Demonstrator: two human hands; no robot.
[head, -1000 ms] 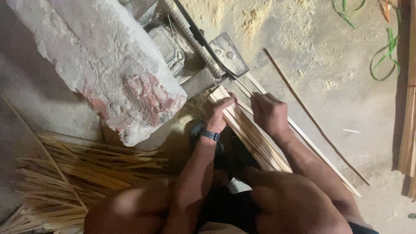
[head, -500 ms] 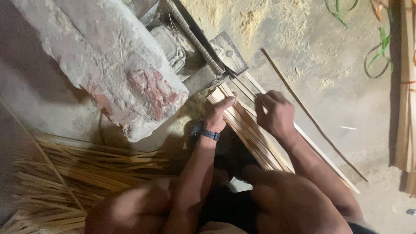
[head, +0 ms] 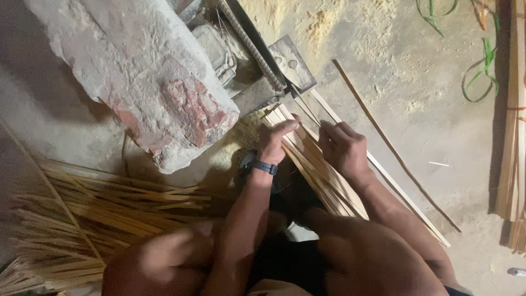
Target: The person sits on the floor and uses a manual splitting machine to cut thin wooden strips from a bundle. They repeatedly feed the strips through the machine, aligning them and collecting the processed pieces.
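A bundle of thin bamboo strips lies slanted on the ground, its far end against a small metal machine. My left hand, with a dark watch on the wrist, presses on the strips near that end. My right hand is closed around a few strips just to the right. My bare knees fill the lower part of the view.
A large broken chunk of brick and plaster rests at the upper left. A heap of split bamboo sticks covers the ground at lower left. One long strip lies to the right. More bamboo strips and green cords are at the right edge.
Both hands stay on the strip bundle with only slight shifts of the fingers; the view has drifted a little.
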